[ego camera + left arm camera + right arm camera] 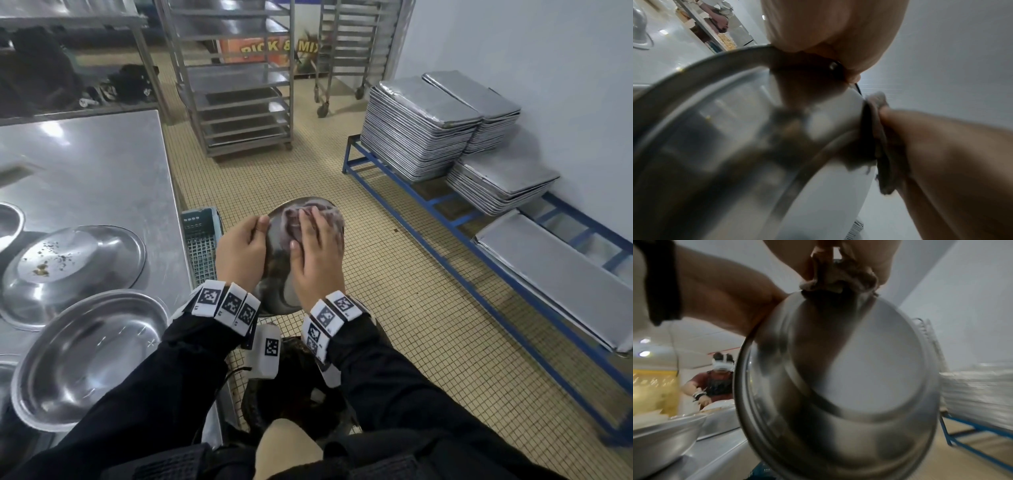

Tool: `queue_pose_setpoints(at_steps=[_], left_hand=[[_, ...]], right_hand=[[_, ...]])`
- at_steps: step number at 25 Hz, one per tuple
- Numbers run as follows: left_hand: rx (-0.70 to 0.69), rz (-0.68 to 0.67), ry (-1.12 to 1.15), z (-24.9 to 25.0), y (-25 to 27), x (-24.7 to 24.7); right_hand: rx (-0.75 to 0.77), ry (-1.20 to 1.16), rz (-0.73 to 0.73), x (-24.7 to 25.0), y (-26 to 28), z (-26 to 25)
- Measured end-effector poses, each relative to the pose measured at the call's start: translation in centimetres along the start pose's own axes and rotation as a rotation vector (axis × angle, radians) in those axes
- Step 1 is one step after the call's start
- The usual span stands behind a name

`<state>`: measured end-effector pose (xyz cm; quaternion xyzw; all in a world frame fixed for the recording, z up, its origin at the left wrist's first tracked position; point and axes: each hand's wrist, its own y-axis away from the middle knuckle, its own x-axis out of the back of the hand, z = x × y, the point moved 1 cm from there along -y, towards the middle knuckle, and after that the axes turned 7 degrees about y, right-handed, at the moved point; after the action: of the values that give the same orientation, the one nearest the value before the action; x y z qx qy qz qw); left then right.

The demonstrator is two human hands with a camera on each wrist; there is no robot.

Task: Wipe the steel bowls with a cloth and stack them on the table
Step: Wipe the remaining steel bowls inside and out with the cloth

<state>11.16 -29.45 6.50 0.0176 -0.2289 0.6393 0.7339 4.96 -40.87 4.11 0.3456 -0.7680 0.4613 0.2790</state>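
A round shiny steel bowl (274, 267) is held in the air over the tiled floor (394, 308), just off the right edge of the steel desk (85, 164), with its hollow side turned toward the person. The left hand (239, 255) takes it at the left rim; its grip is a pinch, thumb inside the rim and the fingers curled round the outer wall, as the left wrist view shows at the rim (764, 53). The right hand (317, 260) lies flat in the hollow, fingers straight and slightly spread, pressing a crumpled greyish-pink cloth (315, 214) against the upper inner wall. From the right wrist view the cloth (836, 279) bunches over the top edge of the bowl (859, 369), whose underside faces that camera.

On the desk, left of the hands, stand three more wide steel bowls: a clean one nearest (92, 356), one with brown crumbs on its bottom (68, 270) behind it, touching it, and part of a third at the left edge (8, 219). A green plastic crate (202, 240) sits on the floor beside the desk. Stacks of flat metal trays (421, 126) rest on a blue rack (445, 212) along the wall.
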Motion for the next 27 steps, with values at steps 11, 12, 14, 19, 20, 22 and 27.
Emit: queue_pose_setpoints(at_steps=[11, 12, 14, 19, 20, 22, 27], left_hand=[[0.097, 0.083, 0.087, -2.1, -0.1, 1.6], [0.12, 0.087, 0.124, -2.7, 0.0, 1.7], [0.159, 0.093, 0.159, -3.8, 0.3, 1.8], [0.169, -0.009, 0.075, -4.0, 0.8, 1.8], [0.152, -0.04, 0.061, -3.6, 0.8, 1.6], [0.087, -0.116, 0.024, -3.0, 0.7, 1.2], [-0.089, -0.294, -0.176, -1.9, -0.2, 0.3]], right_hand=[[-0.737, -0.625, -0.189, 0.8, -1.5, 5.3], [-0.749, -0.613, -0.189, 0.7, -1.1, 5.8], [-0.727, -0.551, -0.179, 0.5, -0.9, 6.4], [-0.552, -0.416, -0.184, 0.8, -1.3, 6.5], [-0.503, -0.374, -0.204, 0.9, -1.5, 6.5], [-0.392, -0.278, -0.252, 1.1, -1.9, 6.0], [-0.13, -0.18, -0.277, 1.2, -2.4, 4.5]])
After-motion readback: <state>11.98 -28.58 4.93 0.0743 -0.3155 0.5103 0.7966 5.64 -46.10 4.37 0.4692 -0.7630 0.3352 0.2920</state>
